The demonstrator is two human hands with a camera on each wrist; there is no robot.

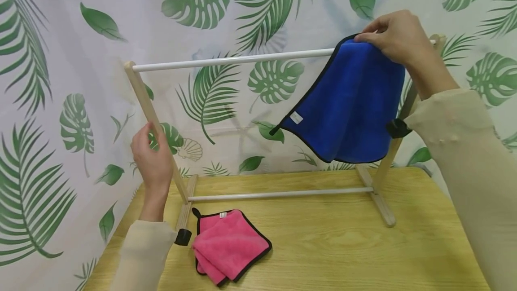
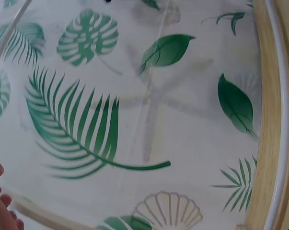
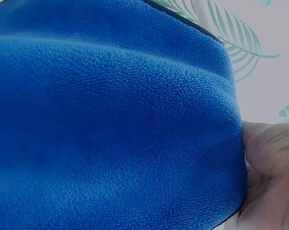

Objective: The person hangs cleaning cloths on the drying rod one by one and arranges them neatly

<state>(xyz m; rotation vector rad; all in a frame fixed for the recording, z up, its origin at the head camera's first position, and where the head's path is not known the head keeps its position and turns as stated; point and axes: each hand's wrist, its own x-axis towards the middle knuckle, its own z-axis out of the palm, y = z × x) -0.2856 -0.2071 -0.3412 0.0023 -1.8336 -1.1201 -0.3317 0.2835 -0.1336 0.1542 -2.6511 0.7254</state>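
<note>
My right hand (image 1: pixel 397 35) pinches the top edge of a blue towel (image 1: pixel 355 98) between thumb and fingers. This towel has black edging, a white label and a dark loop at its left corner. It hangs in front of the right part of the upper white rod (image 1: pixel 234 60), and fills most of the right wrist view. My left hand (image 1: pixel 153 156), fingers loosely bent and nothing between them, is beside the rack's left wooden post (image 1: pixel 145 93). A pink towel (image 1: pixel 234 244) with black edging lies folded on the table below the rack.
The wooden rack stands on feet (image 1: pixel 381 208) on the wood-grain table (image 1: pixel 323 246), with a lower white rod (image 1: pixel 282 193) joining its sides. Behind it hangs a white cloth backdrop (image 1: pixel 226 147) printed with green leaves.
</note>
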